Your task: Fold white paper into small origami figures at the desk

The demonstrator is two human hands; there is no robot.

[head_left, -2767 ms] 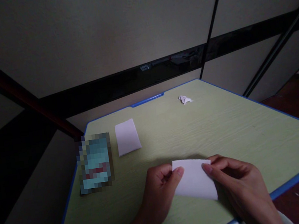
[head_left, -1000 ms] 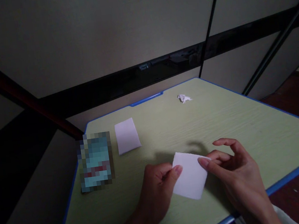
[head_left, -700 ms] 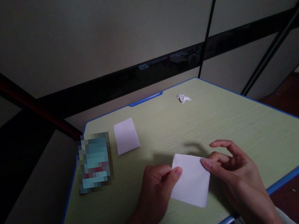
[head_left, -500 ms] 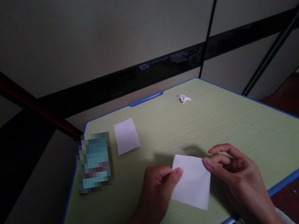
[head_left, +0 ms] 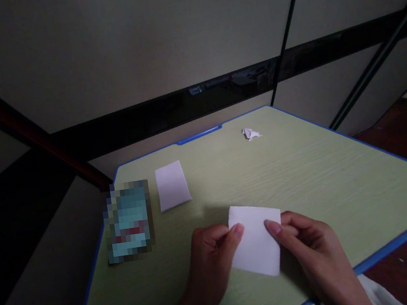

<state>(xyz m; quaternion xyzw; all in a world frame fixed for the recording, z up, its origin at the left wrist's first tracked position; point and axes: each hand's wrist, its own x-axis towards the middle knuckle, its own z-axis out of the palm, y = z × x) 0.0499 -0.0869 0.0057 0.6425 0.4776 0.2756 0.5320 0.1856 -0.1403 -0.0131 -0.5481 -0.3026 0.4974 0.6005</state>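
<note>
A small, nearly square sheet of white paper (head_left: 257,245) is held up between both hands, over the near part of the table. My left hand (head_left: 213,256) pinches its left edge, thumb on the front face and fingers curled behind. On the right edge, my right hand (head_left: 313,243) grips in the same way, its thumb lying flat on the sheet near the upper right corner. The fingertips behind the paper are hidden.
The pale green table (head_left: 303,169) has a blue rim. A stack of white paper (head_left: 173,185) lies at the left, beside a blurred teal item (head_left: 130,222). A folded paper frog (head_left: 250,134) sits near the back edge. Cabinet panels (head_left: 159,43) stand behind.
My right hand has shifted its grip from the upper right corner further onto the sheet, its fingers now curled closer behind. The paper has turned slightly and moved a little left.
</note>
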